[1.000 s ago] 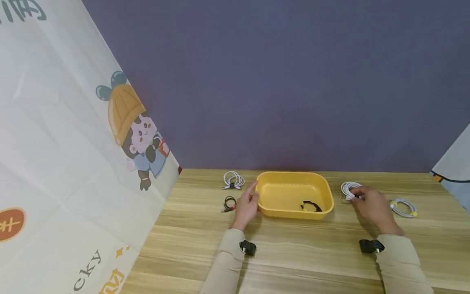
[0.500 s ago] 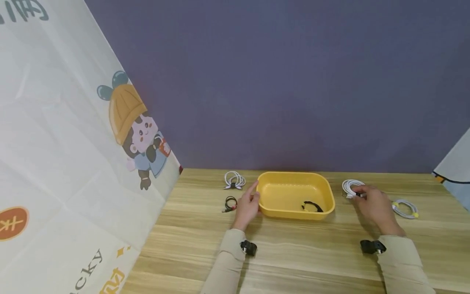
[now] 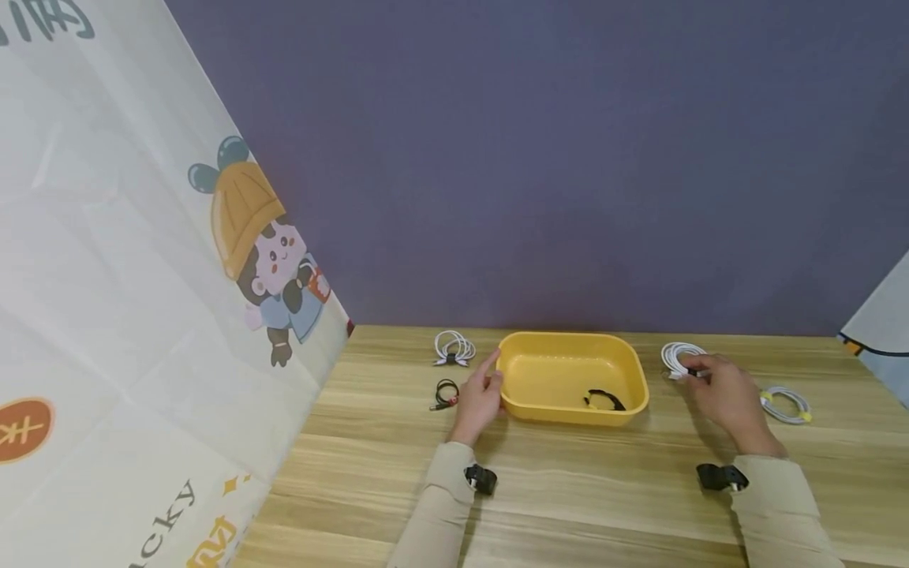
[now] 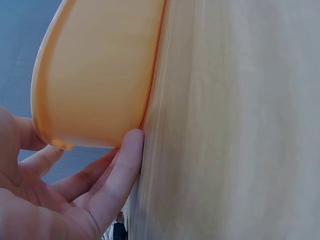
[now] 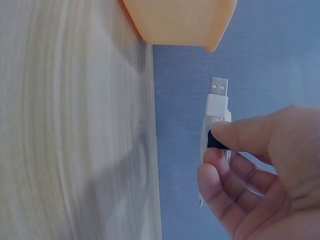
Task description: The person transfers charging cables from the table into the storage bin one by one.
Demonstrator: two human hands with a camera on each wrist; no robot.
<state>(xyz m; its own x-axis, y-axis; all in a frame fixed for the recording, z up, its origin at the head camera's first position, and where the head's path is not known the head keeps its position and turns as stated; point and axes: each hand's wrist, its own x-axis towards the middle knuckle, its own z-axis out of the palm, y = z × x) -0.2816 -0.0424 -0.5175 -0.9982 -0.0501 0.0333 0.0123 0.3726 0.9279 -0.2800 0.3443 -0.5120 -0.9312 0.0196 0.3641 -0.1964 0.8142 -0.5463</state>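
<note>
My right hand [image 3: 730, 401] pinches a coiled white USB cable [image 3: 680, 353] at its black tie. In the right wrist view the cable's USB plug [image 5: 218, 87] sticks out past the thumb, and the coil shows edge-on above the wooden table. The yellow bin [image 3: 561, 414] stands upright left of that hand, with a black and yellow item [image 3: 607, 397] lying inside it. At the bin's left end my left hand [image 3: 476, 402] rests its fingers on the outer wall. The left wrist view has the fingertips [image 4: 132, 140] spread from rim to base, mostly straight.
Left of the bin lie a white coiled cable [image 3: 454, 347] and a smaller black one [image 3: 447, 393] with a red part. A grey coiled cable [image 3: 786, 405] with yellow ties lies beyond my right hand. A dark blue wall [image 3: 533, 197] borders the table's back edge.
The white USB cable in my right hand has risen slightly and its coil has tilted. My left hand and the bin have stayed in place.
</note>
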